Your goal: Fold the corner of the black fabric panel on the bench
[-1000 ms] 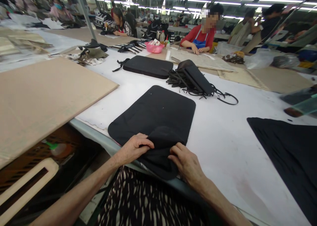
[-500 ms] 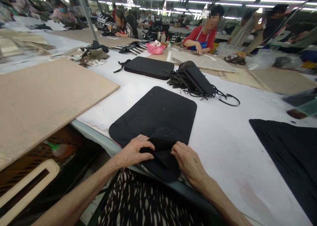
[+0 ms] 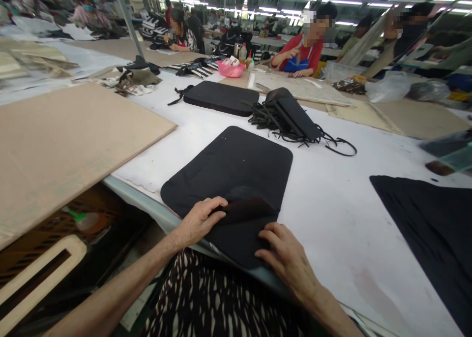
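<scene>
As left hand pinches black sleeve flap, right hand fingers spread flat

We are resting our left hand and right hand on the near end of a panel lying on the tabletop. A board is lying to its left, a cloth well to its right, a padded case and strap bundle behind it.

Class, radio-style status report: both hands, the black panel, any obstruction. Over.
Left hand grips folded flap of flat black rounded-corner fabric panel. Right hand flat on its near edge. Black strap bundle lies beyond, apart.
</scene>
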### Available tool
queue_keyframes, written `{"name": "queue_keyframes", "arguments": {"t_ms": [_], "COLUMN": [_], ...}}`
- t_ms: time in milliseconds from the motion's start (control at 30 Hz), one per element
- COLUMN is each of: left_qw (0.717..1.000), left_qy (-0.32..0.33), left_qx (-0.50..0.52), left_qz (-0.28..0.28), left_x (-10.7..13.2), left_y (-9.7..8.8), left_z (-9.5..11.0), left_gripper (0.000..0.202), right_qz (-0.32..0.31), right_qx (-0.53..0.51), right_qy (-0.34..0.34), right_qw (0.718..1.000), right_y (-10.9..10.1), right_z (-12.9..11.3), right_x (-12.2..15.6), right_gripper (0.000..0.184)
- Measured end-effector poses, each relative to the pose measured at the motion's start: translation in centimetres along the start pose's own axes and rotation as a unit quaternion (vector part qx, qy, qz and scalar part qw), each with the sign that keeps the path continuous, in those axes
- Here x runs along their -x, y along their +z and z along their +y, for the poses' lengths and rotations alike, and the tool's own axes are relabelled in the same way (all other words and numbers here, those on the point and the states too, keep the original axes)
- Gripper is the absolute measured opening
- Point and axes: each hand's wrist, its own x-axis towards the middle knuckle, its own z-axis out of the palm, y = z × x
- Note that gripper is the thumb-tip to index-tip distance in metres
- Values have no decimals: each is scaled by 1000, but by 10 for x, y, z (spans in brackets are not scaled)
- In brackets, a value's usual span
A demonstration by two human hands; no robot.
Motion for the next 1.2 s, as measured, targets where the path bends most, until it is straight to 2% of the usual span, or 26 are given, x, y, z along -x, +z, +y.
{"name": "queue_keyframes", "arguments": {"t_ms": [67, 133, 267, 467, 633, 733, 800, 900, 967, 1033, 1100, 1200], "left_qw": [1000, 1000, 998, 996, 994, 995, 997, 998, 999, 999, 999, 999], "left_qy": [7, 16, 53, 78, 77, 71, 53, 25, 6, -6, -12, -11], "left_qx": [17, 24, 21, -11, -14, -7, 13, 48, 47, 37, 30, 29], "left_qz": [9, 12, 8, -44, -70, -73, -55, -13, 5, 8, 9, 10], "left_x": [1, 1, 0, -1, -1, -1, -2, -1, 0, 1, 2, 3], "left_y": [1, 3, 3, -5, -11, -10, -6, 0, 2, 2, 2, 2], "left_z": [-2, -5, -7, 1, 9, 6, 1, -6, -8, -8, -6, -5], "left_gripper": [33, 40, 25, 28, 12, 13, 9, 22, 37, 41, 40, 39], "right_qz": [-16, -21, -17, -4, 37, 53, 88, 168, 188, 148, 71, -17], "right_qx": [-9, -10, 4, 3, -3, -13, -42, -81, -86, -71, -41, -5], "right_qy": [14, 25, 22, 11, 50, 79, 87, 77, 60, 34, 9, 13], "right_qw": [1000, 999, 1000, 1000, 998, 995, 992, 979, 977, 986, 997, 1000], "right_y": [0, 1, 1, -3, -2, -2, -5, -7, -7, -6, -4, -3], "right_z": [0, -1, -2, -1, -1, -3, -3, 0, 3, 5, 7, 5], "right_x": [-5, -9, -15, -23, -31, -32, -30, -22, -13, -4, 2, 3], "right_gripper": [4, 8, 16, 28, 28, 28, 24, 15, 13, 10, 11, 14]}}
